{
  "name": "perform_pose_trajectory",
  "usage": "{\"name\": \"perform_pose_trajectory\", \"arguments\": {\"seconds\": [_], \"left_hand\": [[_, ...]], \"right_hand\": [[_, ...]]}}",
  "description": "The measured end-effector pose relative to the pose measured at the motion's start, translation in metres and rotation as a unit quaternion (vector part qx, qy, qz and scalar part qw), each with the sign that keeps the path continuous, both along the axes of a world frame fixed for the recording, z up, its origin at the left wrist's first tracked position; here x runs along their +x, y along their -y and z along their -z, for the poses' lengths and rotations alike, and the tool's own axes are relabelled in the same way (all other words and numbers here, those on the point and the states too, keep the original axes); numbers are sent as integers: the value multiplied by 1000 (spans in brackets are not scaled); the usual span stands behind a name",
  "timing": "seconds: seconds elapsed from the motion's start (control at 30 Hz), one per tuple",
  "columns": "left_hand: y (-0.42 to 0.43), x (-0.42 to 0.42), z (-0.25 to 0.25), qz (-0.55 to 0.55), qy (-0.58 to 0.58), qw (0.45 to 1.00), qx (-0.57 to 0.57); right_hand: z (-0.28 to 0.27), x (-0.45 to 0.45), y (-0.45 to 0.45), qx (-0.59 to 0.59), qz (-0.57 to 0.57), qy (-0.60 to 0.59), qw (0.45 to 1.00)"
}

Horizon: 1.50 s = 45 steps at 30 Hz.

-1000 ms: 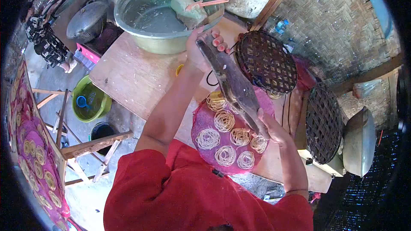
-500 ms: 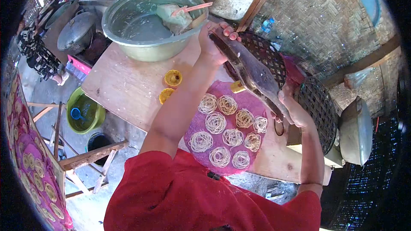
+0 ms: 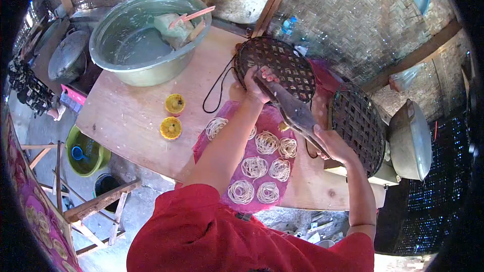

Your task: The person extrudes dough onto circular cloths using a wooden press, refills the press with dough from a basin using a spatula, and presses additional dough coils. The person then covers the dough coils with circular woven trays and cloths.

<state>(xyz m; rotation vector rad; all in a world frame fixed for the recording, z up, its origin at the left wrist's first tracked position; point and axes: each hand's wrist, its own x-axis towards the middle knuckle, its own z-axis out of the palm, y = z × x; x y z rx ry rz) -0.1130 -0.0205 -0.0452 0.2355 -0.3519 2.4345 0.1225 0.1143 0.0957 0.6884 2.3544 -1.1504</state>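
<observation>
Both of my hands hold a dark wooden press, made of long pieces lying one on the other, tilted above the pink mat. My left hand is closed round its far end, fingers curled over the top. My right hand grips the near end, thumb on top. A small yellowish part shows beneath the press's middle. Several coiled nests of pale noodle strands lie on the mat, some hidden behind my left forearm.
Two yellow cups stand left of the mat on the wooden table. Behind them is a large green basin holding a wrapped lump. Dark woven baskets and a metal pot sit at right. A person's patterned clothing shows at far left.
The press has come down closer to the mat, with both hands still on it. My view has shifted, so a woven basket and a black cord loop behind my left hand now show more fully.
</observation>
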Motion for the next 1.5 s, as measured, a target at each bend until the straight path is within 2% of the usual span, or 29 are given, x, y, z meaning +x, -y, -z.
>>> {"name": "perform_pose_trajectory", "arguments": {"seconds": [0.07,0.17,0.23,0.3,0.33,0.4,0.47,0.53,0.63,0.8,0.87,1.0,1.1,1.17,1.2,1.33,1.5], "left_hand": [[-9,-5,12,13,6,1000,14],[-5,-14,-2,3,-51,999,2],[-1,-8,-15,8,-60,998,-16],[0,6,-22,-6,-16,999,-45],[-3,15,-26,-42,-11,996,-75],[-13,14,-24,-38,-25,998,-50],[-20,7,-23,-29,-29,999,-14],[-15,0,-33,-35,-43,998,-34],[-4,-6,-40,-43,-60,995,-66],[-4,11,-25,-36,-1,997,-72],[-12,11,-10,-30,12,999,-34],[-17,-5,18,-23,-21,998,54],[3,-18,21,-15,-69,997,33],[14,-18,12,-45,-76,993,-74],[16,-21,6,-43,-80,992,-86],[27,-15,-52,-69,-119,984,-117],[43,-21,-58,-78,-94,987,-102]], "right_hand": [[6,-2,2,13,22,-12,1000],[25,1,1,-2,42,-66,997],[21,6,-2,27,49,-65,996],[4,14,-5,-70,45,-28,996],[1,15,-9,-73,47,-29,996],[-4,15,-18,57,27,-21,998],[3,11,-21,55,29,-47,997],[9,8,-14,41,39,-105,993],[8,5,-6,-3,52,-79,996],[1,11,-15,-31,55,-32,997],[-1,11,-18,66,22,-65,995],[-1,1,3,152,6,-36,988],[43,-3,-1,126,-18,-160,979],[67,-7,-6,91,-4,-86,992],[84,-7,-15,47,0,-103,994],[41,-11,-11,-48,-15,-105,993],[36,-26,2,-93,9,-47,995]]}}
